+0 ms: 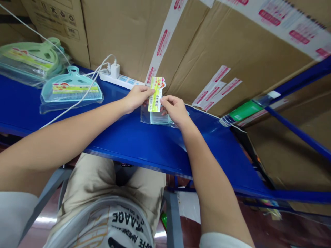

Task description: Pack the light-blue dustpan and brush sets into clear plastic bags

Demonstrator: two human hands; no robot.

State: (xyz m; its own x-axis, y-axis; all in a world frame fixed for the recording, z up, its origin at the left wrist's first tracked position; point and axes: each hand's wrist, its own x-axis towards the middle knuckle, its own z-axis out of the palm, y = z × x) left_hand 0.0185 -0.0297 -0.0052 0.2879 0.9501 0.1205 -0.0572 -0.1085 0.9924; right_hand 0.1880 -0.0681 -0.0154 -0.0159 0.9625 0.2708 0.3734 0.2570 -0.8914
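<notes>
Head view, single entry.

- Left hand point(138, 96): thumb and fingertips pinched on the left edge of the label card point(156, 93).
- Right hand point(174, 108): thumb and forefinger pinched on the card's right edge, the other fingers curled down onto the clear bag point(157, 117). Whether they also grip the bag cannot be told.
- Label card: yellow-green, printed, with a shaped top. It is held upright between both hands, its lower end meeting the bag.
- Clear bag: flat on the blue bench point(129, 137), near the far edge and just below the card.
- Bagged teal dustpan point(71, 88): lying on the bench, well to the left.
- Green dustpans point(28, 58): stacked in wrap, farther left.
- Power strip point(121, 80): carries a white charger point(115, 70), and a white cable point(77, 100) trails across the teal dustpan.
- Cardboard boxes point(232, 51): taped, forming a wall behind the bench.
- Green-labelled packet point(245, 110): at the right end of the bench.

Judged step: the card is being lined up with the bag, apparently at its mouth. Feeding it in would call for the opening to be parted and the card kept square.
</notes>
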